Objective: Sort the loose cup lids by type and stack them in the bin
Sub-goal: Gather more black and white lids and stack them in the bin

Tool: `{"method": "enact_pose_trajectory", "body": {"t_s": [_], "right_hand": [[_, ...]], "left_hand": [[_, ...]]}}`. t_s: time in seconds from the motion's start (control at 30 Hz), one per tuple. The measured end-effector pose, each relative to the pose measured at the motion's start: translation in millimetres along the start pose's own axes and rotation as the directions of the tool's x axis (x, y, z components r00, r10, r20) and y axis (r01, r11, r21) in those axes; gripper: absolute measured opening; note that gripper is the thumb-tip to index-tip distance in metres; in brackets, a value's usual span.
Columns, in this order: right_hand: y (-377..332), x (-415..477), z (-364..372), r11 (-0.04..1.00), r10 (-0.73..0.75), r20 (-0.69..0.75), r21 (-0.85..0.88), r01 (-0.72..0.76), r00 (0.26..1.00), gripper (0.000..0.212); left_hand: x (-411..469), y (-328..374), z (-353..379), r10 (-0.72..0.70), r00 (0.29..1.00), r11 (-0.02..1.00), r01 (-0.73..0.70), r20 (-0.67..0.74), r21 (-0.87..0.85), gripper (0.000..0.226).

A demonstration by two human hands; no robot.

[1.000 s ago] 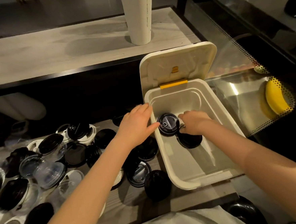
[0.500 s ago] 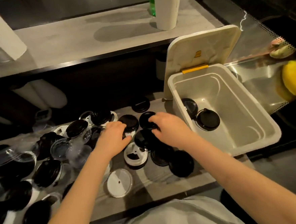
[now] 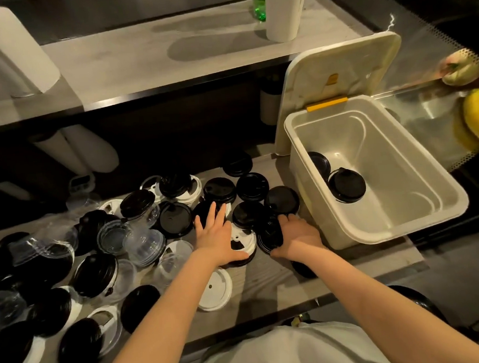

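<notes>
Since half a second ago the right hand (image 3: 299, 236) has turned and now grips a black lid (image 3: 270, 233) on edge, just beside the bin (image 3: 396, 170). The left hand (image 3: 215, 238) lies flat, fingers straight, on loose lids (image 3: 175, 218) on the bench (image 3: 268, 287).

left arm: bare forearm extends forward from lower left | left hand (image 3: 216, 236): palm down, fingers straight, slightly spread, thumb out sideways | right arm: bare forearm extends in from lower right | right hand (image 3: 297, 238): palm turned inward, fingers curled, grips black lid (image 3: 270, 234) on edge
</notes>
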State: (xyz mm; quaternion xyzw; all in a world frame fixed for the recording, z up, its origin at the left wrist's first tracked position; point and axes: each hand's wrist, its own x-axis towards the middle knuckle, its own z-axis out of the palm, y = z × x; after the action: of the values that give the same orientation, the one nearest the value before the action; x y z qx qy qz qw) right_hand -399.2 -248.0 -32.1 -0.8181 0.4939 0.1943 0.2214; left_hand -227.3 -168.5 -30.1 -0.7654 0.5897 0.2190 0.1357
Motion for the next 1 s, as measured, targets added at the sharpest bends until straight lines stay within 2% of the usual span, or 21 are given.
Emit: {"method": "enact_pose_trajectory", "body": {"t_s": [0.07,0.2,0.3,0.47,0.6,0.7,0.87,1.0], "right_hand": [[6.4,-0.6,-5.1,0.988,-0.004,-0.025,0.151,0.007,1.000,0.076],[18.3,-5.8,-10.3,0.905,-0.038,-0.098,0.419,0.076,0.994,0.084],[22.3,-7.8,-13.5,0.840,-0.080,-0.179,0.517,0.162,0.981,0.087],[14.2,-9.0,-22.0,0.685,-0.108,-0.275,0.676,0.272,0.955,0.083],[2.6,-16.8,-42.3,0.670,-0.126,-0.361,0.656,0.347,0.924,0.086],[-5.1,-28.7,-67.0,0.636,-0.131,-0.459,0.641,0.430,0.879,0.087],[19.4,-51.2,-117.8,0.571,-0.038,-0.608,0.638,0.517,0.793,0.082],[68.1,-49.8,-142.5,0.664,0.015,-0.613,0.597,0.451,0.790,0.076]], "left_hand": [[0.4,1.2,-1.6,0.006,1.000,1.000,-0.007,-0.021,-0.021,0.075],[-5.6,-0.1,-4.1,-0.001,0.993,0.997,-0.008,-0.117,-0.079,0.086],[-17.1,-6.0,-11.1,-0.018,0.981,0.989,-0.010,-0.192,-0.146,0.088],[-38.4,-16.5,-33.7,-0.090,0.930,0.917,-0.062,-0.355,-0.395,0.082],[-47.5,-20.0,-54.8,-0.166,0.887,0.833,-0.107,-0.430,-0.542,0.082],[-47.0,-14.4,-73.4,-0.151,0.862,0.820,-0.165,-0.485,-0.548,0.088],[-41.0,13.8,-112.6,-0.108,0.821,0.784,-0.277,-0.561,-0.556,0.089],[-27.8,49.2,-131.7,-0.059,0.812,0.773,-0.330,-0.580,-0.542,0.090]]}}
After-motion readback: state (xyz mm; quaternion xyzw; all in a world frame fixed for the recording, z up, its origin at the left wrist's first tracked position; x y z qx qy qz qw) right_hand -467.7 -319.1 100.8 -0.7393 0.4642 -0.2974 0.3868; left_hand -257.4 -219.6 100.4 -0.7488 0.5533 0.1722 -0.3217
